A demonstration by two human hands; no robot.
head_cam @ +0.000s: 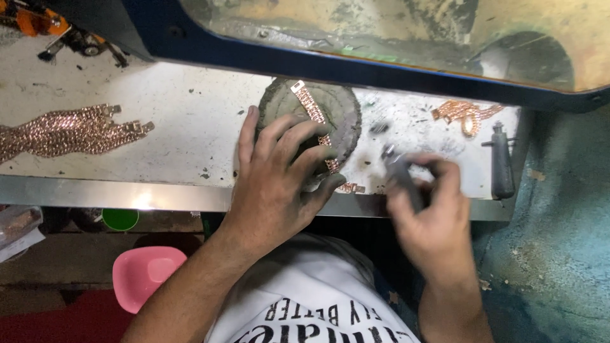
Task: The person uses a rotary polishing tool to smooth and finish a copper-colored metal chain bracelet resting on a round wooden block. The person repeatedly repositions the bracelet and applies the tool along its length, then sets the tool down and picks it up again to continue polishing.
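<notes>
Flanking hands (279,184): bracelet bundle (63,130), dark tool (502,162)

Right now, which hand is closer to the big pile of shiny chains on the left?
Left. The left hand rests on the round grey block, apart from the chain pile. The right hand, gripping a grey tool, is farther away beyond the block.

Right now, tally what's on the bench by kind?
Rose-gold metal link bracelet groups: 3, namely pile, one on pad, heap
Round grey dirty pad: 1
Dark handled tool lying at right: 1
Total: 5
</notes>
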